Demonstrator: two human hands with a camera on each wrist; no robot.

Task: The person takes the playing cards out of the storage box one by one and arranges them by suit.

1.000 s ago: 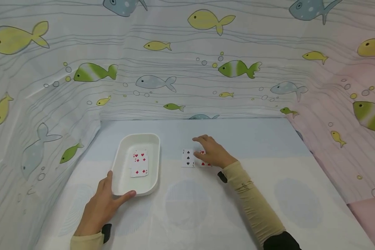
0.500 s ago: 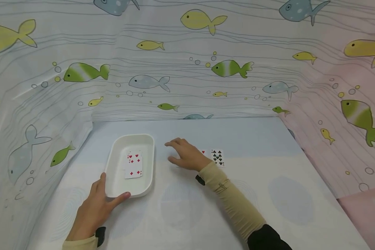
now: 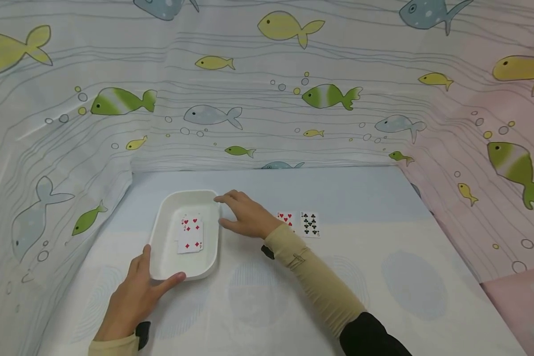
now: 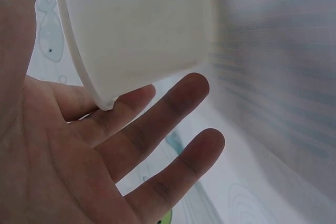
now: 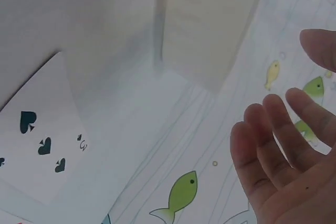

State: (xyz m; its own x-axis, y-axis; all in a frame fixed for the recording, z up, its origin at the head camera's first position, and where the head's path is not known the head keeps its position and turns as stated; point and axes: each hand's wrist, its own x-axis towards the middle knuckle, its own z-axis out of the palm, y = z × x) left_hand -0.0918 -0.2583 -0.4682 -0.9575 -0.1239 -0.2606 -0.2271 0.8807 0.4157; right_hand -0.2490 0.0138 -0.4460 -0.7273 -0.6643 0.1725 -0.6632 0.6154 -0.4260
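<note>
My left hand point(image 3: 131, 294) braces the near left corner of a white plastic tray point(image 3: 171, 264), with its thumb along the front rim. The left wrist view shows its fingers point(image 4: 157, 129) fairly straight beside the tray wall. Inside the tray lie overlapping playing cards, a four of diamonds point(image 3: 190, 237) on top and a hearts card point(image 3: 190, 222) showing behind it. My right hand point(image 3: 244, 215) reaches to the tray's right rim, fingers loosely bent and nothing between them. A three of spades point(image 5: 44, 135) lies on the table near it, hidden by this hand in the head view.
A hearts card point(image 3: 286, 217), partly covered by the right sleeve, and a clubs card point(image 3: 310, 225) lie side by side on the table point(image 3: 258, 296). A fish-patterned cloth point(image 3: 249, 84) rises behind the table and along both sides.
My right hand has moved left, from over the spades and hearts cards to the tray's right rim. It uncovers the clubs card. My left hand keeps its place on the tray.
</note>
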